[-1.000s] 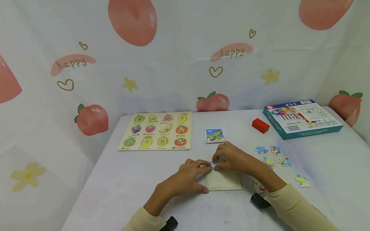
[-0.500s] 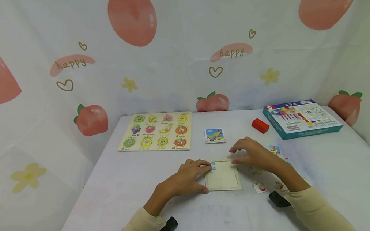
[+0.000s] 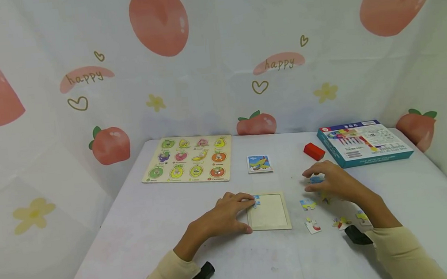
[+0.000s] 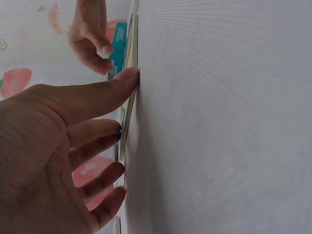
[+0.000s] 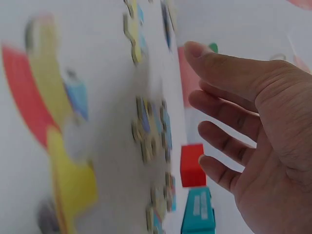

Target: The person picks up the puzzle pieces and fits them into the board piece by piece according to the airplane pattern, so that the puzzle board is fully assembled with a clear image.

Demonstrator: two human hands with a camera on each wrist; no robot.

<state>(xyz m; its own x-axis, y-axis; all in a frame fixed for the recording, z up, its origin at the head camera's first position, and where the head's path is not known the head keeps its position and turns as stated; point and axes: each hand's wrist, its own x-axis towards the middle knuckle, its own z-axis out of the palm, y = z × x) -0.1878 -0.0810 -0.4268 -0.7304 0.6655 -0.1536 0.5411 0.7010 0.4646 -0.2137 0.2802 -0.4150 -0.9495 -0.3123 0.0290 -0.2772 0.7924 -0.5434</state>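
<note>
My left hand (image 3: 226,214) rests at the left side of a small pale wooden puzzle tray (image 3: 270,217). Its fingertips lie by a blue puzzle piece (image 3: 257,201) in the tray's far left corner, while the thumb touches the near left corner. In the left wrist view the thumb and fingers meet the tray's thin edge (image 4: 127,126). Above loose jigsaw pieces hovers my right hand (image 3: 337,185), thumb and fingers apart with nothing between them. A blue piece (image 3: 317,178) shows between its thumb and index finger, lying on the table.
Several loose pieces lie right of the tray, among them a red-and-white one (image 3: 313,226) and a blue-yellow one (image 3: 307,204). Farther back are an airplane picture card (image 3: 259,164), a red block (image 3: 314,151), a teal-edged box (image 3: 365,142) and a fruit board (image 3: 187,159).
My right hand has left the blue piece in the tray's corner and moved right, over the loose pieces. The left hand has stayed in place on the tray.
</note>
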